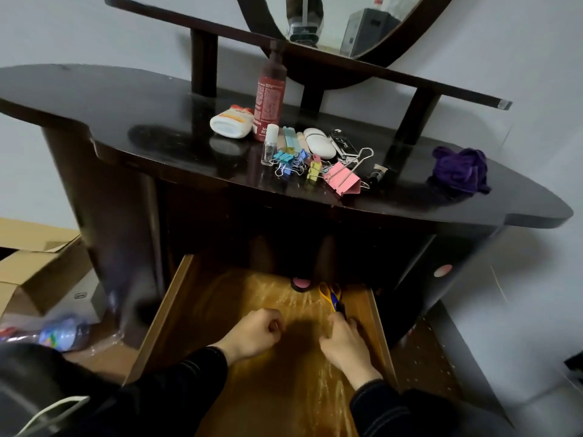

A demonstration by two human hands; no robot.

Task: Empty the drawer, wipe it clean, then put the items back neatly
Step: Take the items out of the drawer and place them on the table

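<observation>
The wooden drawer (164, 313) is pulled out under the dark dressing table (132, 121); a shiny lining covers its floor. My left hand (255, 334) is curled shut over the drawer's middle with nothing visible in it. My right hand (345, 342) grips the blade end of yellow-handled scissors (331, 294) near the drawer's right wall. A small pink round compact (300, 283) lies at the drawer's back. On the tabletop lie colourful binder clips (293, 162), a big pink clip (342, 181), a red bottle (269, 96), a white bottle (232, 121) and a purple cloth (459, 170).
An oval mirror (340, 23) stands behind the table on a raised shelf. Cardboard boxes (38, 272) and a plastic bag (60, 334) sit on the floor at the left. A dark chair edge (31, 389) is at bottom left. A white wall lies to the right.
</observation>
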